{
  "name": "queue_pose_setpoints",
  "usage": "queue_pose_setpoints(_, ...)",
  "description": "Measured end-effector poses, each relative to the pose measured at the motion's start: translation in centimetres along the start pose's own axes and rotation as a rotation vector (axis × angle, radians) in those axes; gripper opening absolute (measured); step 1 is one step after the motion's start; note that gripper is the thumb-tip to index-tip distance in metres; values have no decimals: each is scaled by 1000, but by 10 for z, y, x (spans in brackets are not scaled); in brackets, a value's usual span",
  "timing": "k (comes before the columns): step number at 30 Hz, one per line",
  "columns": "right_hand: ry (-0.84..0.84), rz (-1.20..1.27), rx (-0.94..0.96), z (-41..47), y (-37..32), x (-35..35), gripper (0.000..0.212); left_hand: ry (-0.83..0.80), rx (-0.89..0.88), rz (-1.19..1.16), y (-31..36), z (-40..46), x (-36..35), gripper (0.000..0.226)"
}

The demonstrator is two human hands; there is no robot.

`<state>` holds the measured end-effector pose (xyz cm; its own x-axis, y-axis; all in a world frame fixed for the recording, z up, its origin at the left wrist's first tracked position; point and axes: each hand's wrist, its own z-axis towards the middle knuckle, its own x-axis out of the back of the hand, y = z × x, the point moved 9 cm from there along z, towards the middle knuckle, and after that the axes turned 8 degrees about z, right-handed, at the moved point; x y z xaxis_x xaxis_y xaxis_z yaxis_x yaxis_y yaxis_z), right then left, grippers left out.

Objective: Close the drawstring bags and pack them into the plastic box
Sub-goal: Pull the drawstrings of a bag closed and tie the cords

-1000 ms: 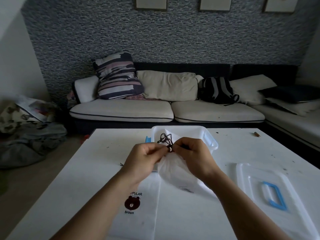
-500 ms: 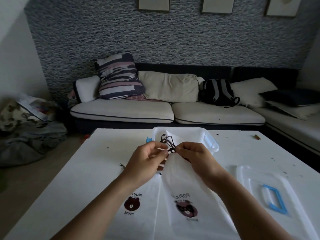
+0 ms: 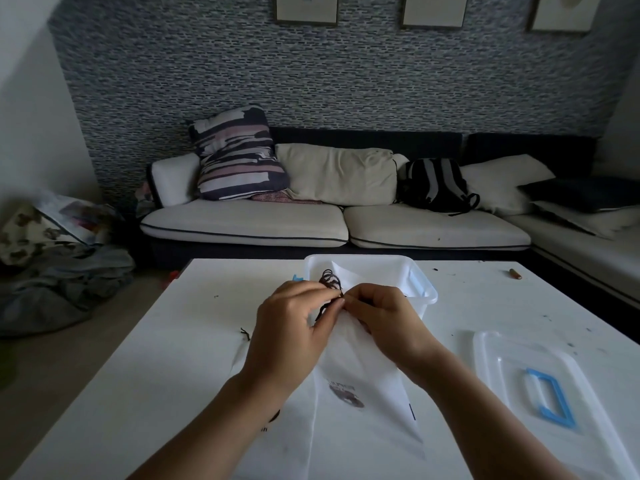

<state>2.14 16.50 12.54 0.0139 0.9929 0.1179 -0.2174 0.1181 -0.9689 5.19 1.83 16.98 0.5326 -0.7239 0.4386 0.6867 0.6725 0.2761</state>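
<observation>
a white bag (image 3: pixel 360 362) is held up off the surface (image 3: pixel 166 341), its gathered neck raised in front of the box (image 3: pixel 424 299) and its body trailing down toward me with a dark bear print facing up. a dark cord (image 3: pixel 330 280) loops out of the neck in a small tangle. my left hand (image 3: pixel 289 336) pinches the neck and cord from the left; my right hand (image 3: pixel 384 318) pinches them from the right, fingertips of the two almost touching.

half a second ago the bag hung wider, its print plain to see; now the cloth is pulled narrower below the hands, and the hands sit closer together. i judge the mouth is nearly cinched, so this bag should soon be ready to go in the box.

a second white bag (image 3: pixel 277 441) lies flat on the surface beneath my left forearm, mostly hidden, its cord end (image 3: pixel 246 335) poking out at the left. it looks not yet closed, though i cannot tell for sure.

the box stands open just beyond the hands, with something white inside; i cannot tell what. its clear lid (image 3: pixel 519 382), with a blue handle (image 3: pixel 550 398), lies to the right on the surface, apart from the box.

beyond the surface is a sofa (image 3: pixel 242 226) with cushions and a dark backpack (image 3: pixel 434 185).
</observation>
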Motion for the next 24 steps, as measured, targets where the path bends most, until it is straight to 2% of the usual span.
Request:
queue_pose_setpoints(5, -36, -81, 89, -1, -6, 1, 21, -92, 112, -172, -6, 1, -7, 18)
queue_pose_setpoints(9, -42, -105, 138, -2, -9, 3, 21, -251, 405, -382, -24, -5, -24, 19)
queue_pose_setpoints(12, -60, -149, 176, -3, -11, 0, 19, -345, 530, -486, -32, -10, -35, 18)
queue_pose_setpoints(20, 0, -478, 372, -7, -28, -3, 14, -427, 550, -423, -39, -16, -43, 10)
queue_pose_setpoints(24, 2, -620, 484, -9, -38, -7, 11, -525, 593, -435, -46, -18, -50, 18)
